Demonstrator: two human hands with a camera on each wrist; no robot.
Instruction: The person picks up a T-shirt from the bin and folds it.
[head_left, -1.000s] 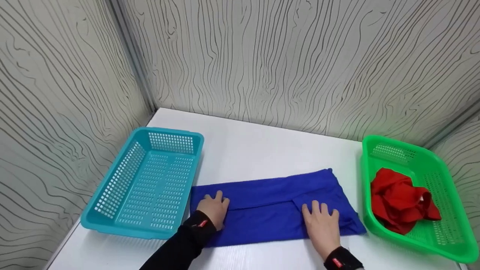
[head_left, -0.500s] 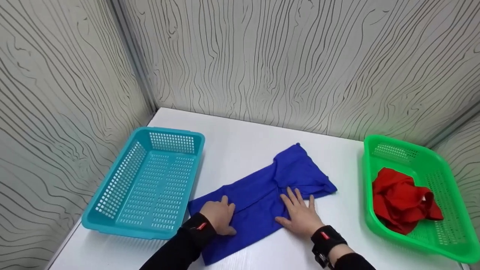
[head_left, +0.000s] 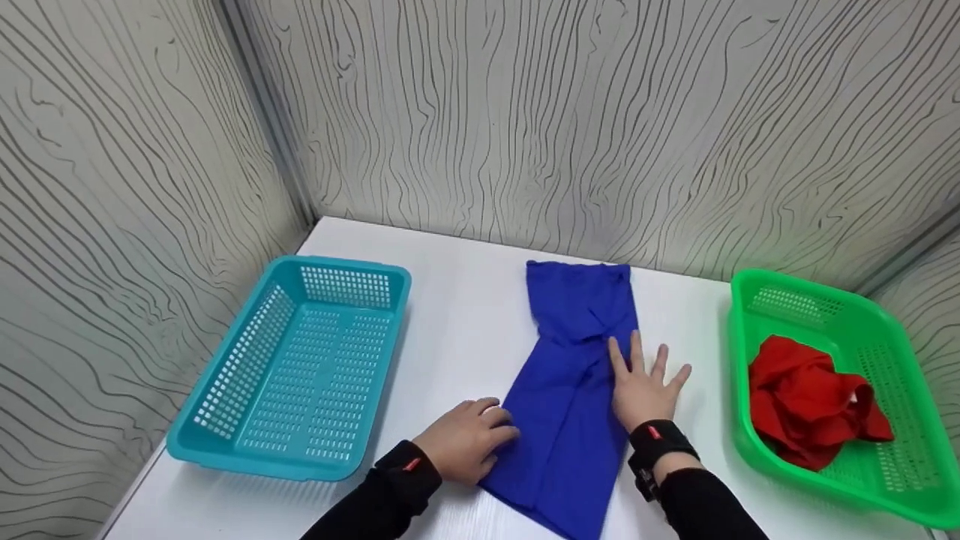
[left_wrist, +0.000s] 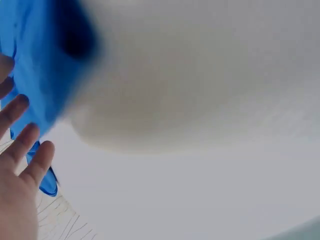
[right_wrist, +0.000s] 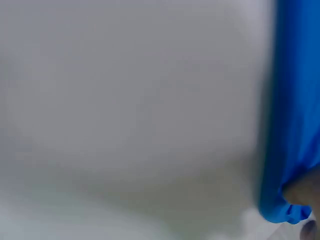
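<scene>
A folded blue garment [head_left: 566, 420] lies lengthwise on the white table, its far end near the back wall and its near end cut off by the frame. At its left edge, the fingertips of my left hand [head_left: 461, 444] touch the cloth, loosely bent. My right hand [head_left: 646, 391] rests along the right edge with fingers spread, partly over the fabric. The left wrist view shows part of the blue garment [left_wrist: 37, 55] beside some spread fingers. In the right wrist view the garment [right_wrist: 302, 95] runs down the right side, with a blurred fingertip at its lower end.
A teal perforated basket [head_left: 379, 382] stands on the left of the white table [head_left: 457, 322]. On the right is a green basket [head_left: 739, 352] holding a crumpled red cloth [head_left: 810, 401]. Wood-patterned walls [head_left: 480, 127] enclose the back and sides.
The blue garment has turned from lying crosswise to lying lengthwise, its right end swinging away toward the back wall. My right hand moved forward; my left hand shifted right along with its near end.
</scene>
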